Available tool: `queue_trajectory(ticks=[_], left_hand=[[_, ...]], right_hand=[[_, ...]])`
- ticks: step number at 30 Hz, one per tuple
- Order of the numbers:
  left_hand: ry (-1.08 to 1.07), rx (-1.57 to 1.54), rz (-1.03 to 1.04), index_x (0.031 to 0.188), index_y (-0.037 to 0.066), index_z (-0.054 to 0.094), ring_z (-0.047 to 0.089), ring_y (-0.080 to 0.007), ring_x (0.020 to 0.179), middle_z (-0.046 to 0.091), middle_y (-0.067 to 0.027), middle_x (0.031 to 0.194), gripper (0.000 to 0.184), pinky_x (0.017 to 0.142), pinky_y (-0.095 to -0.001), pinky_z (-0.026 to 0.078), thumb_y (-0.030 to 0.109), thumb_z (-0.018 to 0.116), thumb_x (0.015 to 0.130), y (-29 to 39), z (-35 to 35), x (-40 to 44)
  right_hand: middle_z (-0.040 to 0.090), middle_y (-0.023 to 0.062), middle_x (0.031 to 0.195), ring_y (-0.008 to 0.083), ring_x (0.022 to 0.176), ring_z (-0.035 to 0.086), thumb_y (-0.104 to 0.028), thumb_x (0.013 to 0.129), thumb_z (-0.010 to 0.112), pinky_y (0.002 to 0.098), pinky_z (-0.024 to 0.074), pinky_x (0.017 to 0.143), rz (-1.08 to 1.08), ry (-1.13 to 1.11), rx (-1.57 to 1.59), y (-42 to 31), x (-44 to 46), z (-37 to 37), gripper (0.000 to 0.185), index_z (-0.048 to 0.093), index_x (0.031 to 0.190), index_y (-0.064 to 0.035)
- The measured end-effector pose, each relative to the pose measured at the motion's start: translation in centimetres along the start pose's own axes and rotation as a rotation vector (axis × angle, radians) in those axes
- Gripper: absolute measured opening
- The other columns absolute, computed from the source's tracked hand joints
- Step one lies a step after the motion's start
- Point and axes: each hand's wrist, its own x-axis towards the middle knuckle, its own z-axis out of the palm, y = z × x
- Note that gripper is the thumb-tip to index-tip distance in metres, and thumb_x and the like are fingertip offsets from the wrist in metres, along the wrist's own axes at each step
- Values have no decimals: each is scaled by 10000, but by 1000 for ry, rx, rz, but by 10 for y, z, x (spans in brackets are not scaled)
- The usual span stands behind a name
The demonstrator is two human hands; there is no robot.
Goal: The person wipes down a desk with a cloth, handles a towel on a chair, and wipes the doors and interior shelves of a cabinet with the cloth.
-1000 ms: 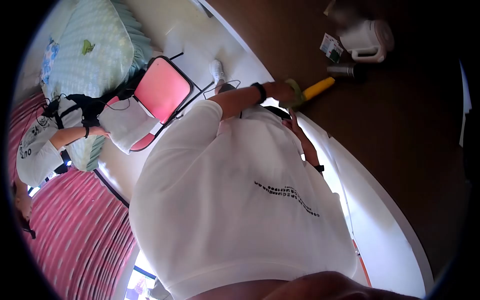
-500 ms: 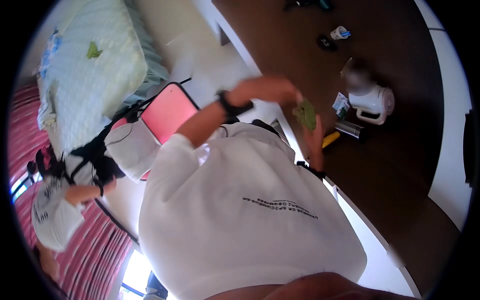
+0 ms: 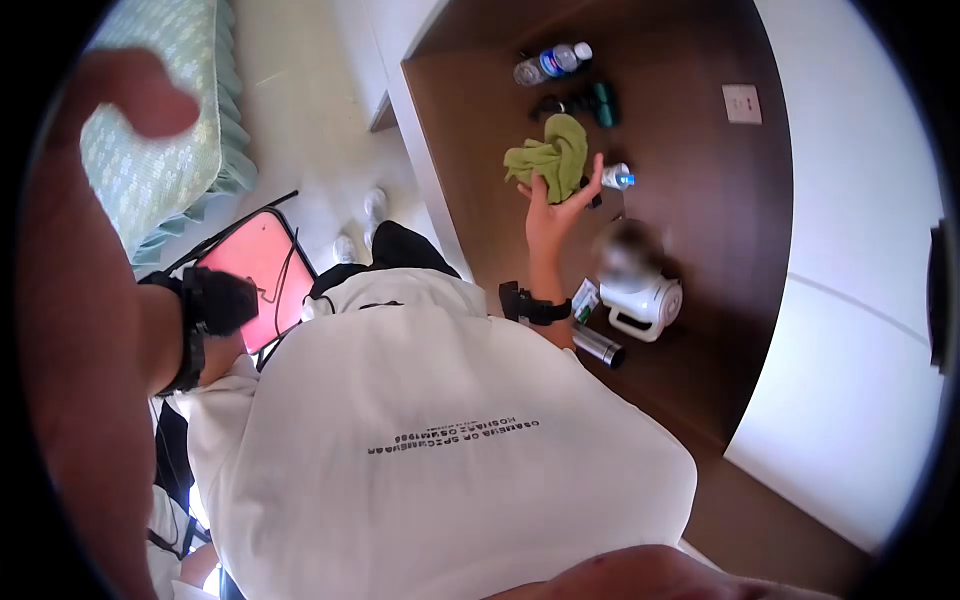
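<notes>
My right hand [image 3: 552,212] is over the brown desk [image 3: 500,235], fingers spread under and around a crumpled green cloth [image 3: 550,158]. Very large at the left edge, my left hand [image 3: 110,200] is raised close to the camera, with a bent digit apart and nothing visible in it; part of this hand is lost in the dark edge. Near my right wrist lie a silver flask [image 3: 598,345] and a small card [image 3: 585,300]. Beside them stands a white kettle [image 3: 642,306], next to a blurred round object [image 3: 628,250].
Past the cloth are a cup [image 3: 617,177], a dark and teal object [image 3: 603,104] and a plastic bottle [image 3: 550,64]. A pink chair [image 3: 262,270] is at the left, below a bed with a patterned cover [image 3: 160,160]. White shoes [image 3: 375,205] show on the floor.
The green cloth, earlier between both hands, is now in my right hand, farther over the desk. My left hand has come away toward the camera. The view has shifted; the yellow object is out of sight.
</notes>
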Motion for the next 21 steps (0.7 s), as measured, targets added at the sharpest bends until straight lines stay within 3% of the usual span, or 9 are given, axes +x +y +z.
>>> queue_trajectory(ticks=[4, 8, 11, 15, 17, 21], left_hand=[[7, 73, 40, 1177, -36, 559, 607, -335, 1064, 581, -253, 1193, 488, 914, -424, 492, 389, 412, 987, -2, -24, 14], [-15, 160, 58, 1179, -41, 549, 603, -340, 1065, 578, -262, 1183, 501, 914, -429, 492, 398, 406, 985, -11, -61, 32], [-5, 214, 55, 1180, -45, 542, 601, -344, 1066, 577, -269, 1175, 511, 914, -433, 493, 406, 402, 984, -21, -84, 47], [-20, 221, 50, 1183, -50, 532, 597, -349, 1067, 574, -278, 1165, 525, 915, -438, 493, 415, 396, 982, -53, -123, 75], [-44, 202, 56, 1184, -53, 527, 596, -352, 1068, 573, -283, 1160, 532, 915, -441, 494, 420, 393, 981, -61, -130, 87], [-73, 127, 48, 1186, -58, 517, 592, -357, 1069, 571, -292, 1150, 546, 915, -447, 494, 430, 387, 979, -92, -175, 112]], right_hand=[[340, 179, 1395, 269, 1101, 562, 86, 835, 613, 330, 594, 726, -176, -20, -17, -14, 52, 36, 828, 157, 1489, -139], [357, 180, 1373, 263, 1121, 542, 109, 803, 646, 328, 584, 768, -305, -42, 23, -25, 110, 79, 823, 203, 1471, -81], [451, 150, 1219, 241, 1116, 524, 104, 799, 656, 308, 558, 810, -472, 38, -44, -37, 150, 105, 677, 308, 1362, -40], [408, 152, 1254, 254, 1106, 531, 105, 816, 643, 367, 571, 821, -548, 49, 42, -51, 199, 145, 576, 332, 1272, -60], [401, 141, 1219, 246, 1103, 485, 102, 789, 668, 405, 470, 930, -661, 105, -204, -64, 200, 148, 586, 327, 1241, -51], [385, 135, 1217, 257, 1107, 439, 84, 774, 671, 414, 364, 1001, -815, 149, -218, -69, 207, 176, 604, 319, 1246, -45]])
